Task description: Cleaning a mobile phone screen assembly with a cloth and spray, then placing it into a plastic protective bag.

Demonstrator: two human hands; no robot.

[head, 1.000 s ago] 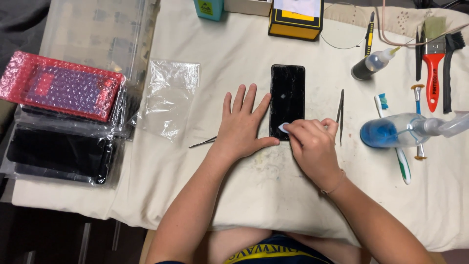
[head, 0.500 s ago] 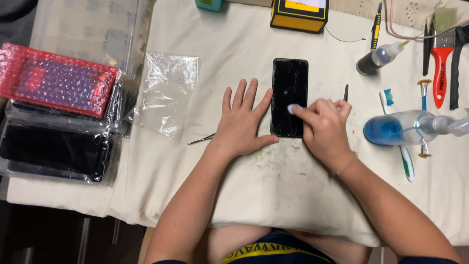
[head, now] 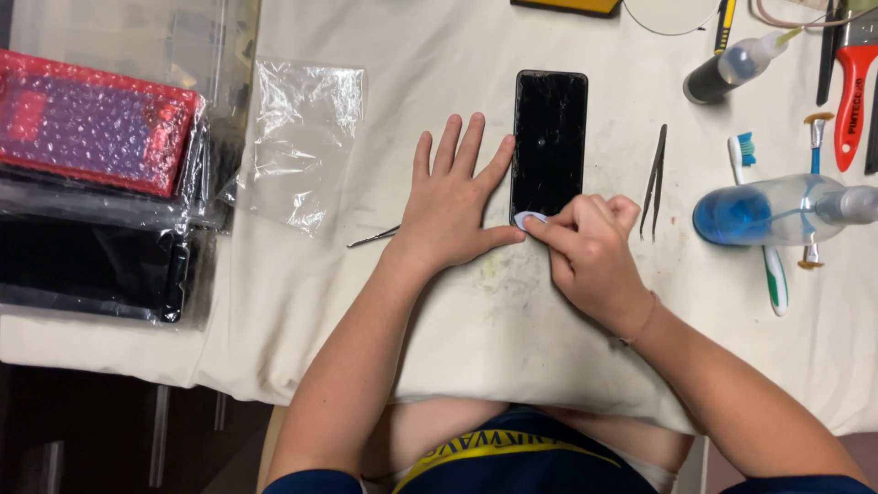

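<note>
Seen from above, a black phone point(head: 549, 142) is lying flat on the cloth-covered bench point(head: 439, 302), its cracked glass facing up. The left hand point(head: 455, 201) is resting palm down with fingers spread wide, holding nothing, its index finger and thumb touching the phone's left edge and lower corner. The right hand point(head: 590, 252) is pinching a small pale pad point(head: 529, 220) between thumb and fingertips and pressing it on the phone's lower left corner. The work appears early: the glass is seated in its frame, with no seam visibly lifted. Tweezers point(head: 655, 178), a blue spray bottle point(head: 777, 206) and a toothbrush point(head: 759, 220) are lying apart on the right, untouched; an empty clear bag point(head: 297, 142) is lying at left.
</note>
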